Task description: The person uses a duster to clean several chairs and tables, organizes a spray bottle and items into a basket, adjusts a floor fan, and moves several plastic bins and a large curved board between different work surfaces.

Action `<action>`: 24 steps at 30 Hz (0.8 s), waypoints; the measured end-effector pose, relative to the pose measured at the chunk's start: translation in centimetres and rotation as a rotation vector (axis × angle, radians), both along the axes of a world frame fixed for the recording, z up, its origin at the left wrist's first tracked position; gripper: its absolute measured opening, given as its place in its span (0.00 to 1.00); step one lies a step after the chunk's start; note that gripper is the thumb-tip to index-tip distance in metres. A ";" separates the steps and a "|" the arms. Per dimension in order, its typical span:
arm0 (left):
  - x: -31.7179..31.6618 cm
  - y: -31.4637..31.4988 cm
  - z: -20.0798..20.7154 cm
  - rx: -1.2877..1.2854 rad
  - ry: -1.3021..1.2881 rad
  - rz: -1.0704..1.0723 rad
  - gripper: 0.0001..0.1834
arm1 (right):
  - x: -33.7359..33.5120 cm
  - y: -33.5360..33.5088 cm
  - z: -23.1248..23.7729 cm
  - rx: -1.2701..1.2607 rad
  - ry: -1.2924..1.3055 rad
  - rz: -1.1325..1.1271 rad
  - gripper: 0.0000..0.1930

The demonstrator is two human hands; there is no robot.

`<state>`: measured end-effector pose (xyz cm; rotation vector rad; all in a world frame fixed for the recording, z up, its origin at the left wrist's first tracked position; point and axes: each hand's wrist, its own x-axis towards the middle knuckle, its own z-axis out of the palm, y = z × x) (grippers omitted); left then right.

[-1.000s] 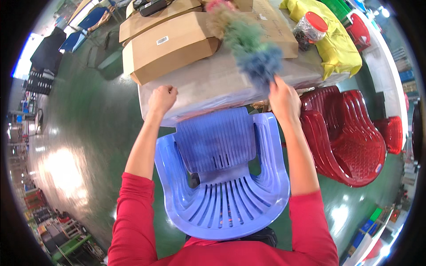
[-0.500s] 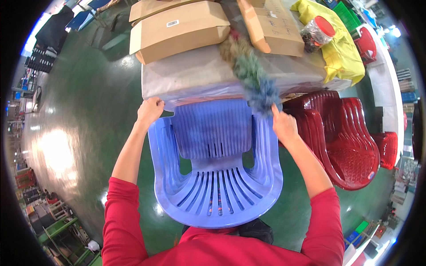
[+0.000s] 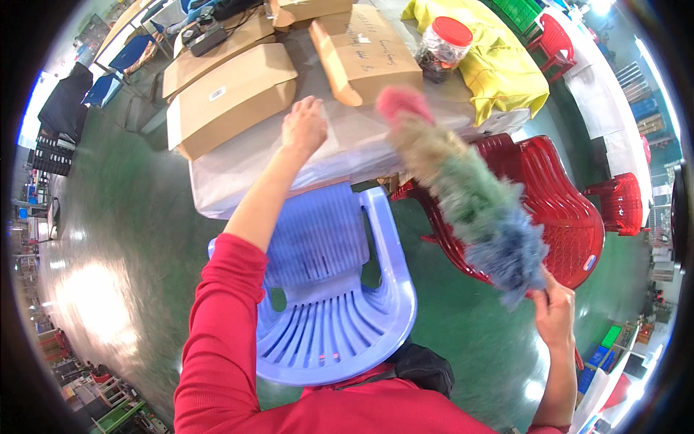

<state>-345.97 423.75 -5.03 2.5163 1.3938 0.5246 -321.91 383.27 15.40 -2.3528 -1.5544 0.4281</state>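
A fluffy duster [image 3: 473, 199], banded pink, tan, green and blue, is held by its blue end in my right hand [image 3: 555, 311], whose fingers are closed round it. It slants up to the left, passing in front of the stacked red plastic chairs [image 3: 571, 224]. My left hand [image 3: 303, 130] reaches over the front of the covered table [image 3: 238, 163], beside a cardboard box; its fingers are loosely bent and a little apart, with nothing seen in them. Below my left arm stands a blue plastic armchair [image 3: 325, 318] with a slotted seat. My forearm hides its left armrest.
Cardboard boxes [image 3: 242, 90], a red-lidded clear jar [image 3: 442, 50] and a yellow cloth [image 3: 502, 65] lie on the table. Another red chair [image 3: 618, 202] stands at the right. A glossy green floor [image 3: 137, 217] spreads to the left.
My right hand has drawn the duster away from the blue chair, right and nearer me. My left hand has left the chair's back corner and moved forward and right over the table. The view has turned.
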 end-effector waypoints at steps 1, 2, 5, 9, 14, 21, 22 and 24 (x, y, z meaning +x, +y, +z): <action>3.3 0.0 -0.8 0.055 0.109 -0.009 0.25 | 2.0 0.4 0.0 -0.007 0.015 -0.083 0.18; 6.1 0.2 -1.5 0.111 0.220 -0.015 0.32 | 4.0 1.0 -0.6 -0.013 0.018 -0.082 0.18; 12.7 0.9 -3.1 0.255 0.415 -0.025 0.41 | 10.3 2.1 -3.9 0.036 -0.122 0.011 0.14; 16.1 4.0 -4.2 0.068 0.587 -0.052 0.48 | 15.7 6.1 -8.3 -0.073 -0.092 0.367 0.17; 16.3 5.7 -2.4 -0.133 0.630 -0.166 0.48 | 12.2 17.5 -16.6 -0.021 0.003 0.670 0.20; 17.0 6.0 -1.0 -0.191 0.632 -0.213 0.47 | 19.5 18.7 -18.9 -0.177 -0.008 0.303 0.17; 16.8 6.0 -0.9 -0.192 0.634 -0.202 0.47 | 21.6 16.3 -18.4 -0.196 -0.038 0.293 0.18; 16.6 6.3 -1.3 -0.188 0.635 -0.206 0.47 | 24.6 11.1 -15.9 -0.400 -0.034 0.032 0.20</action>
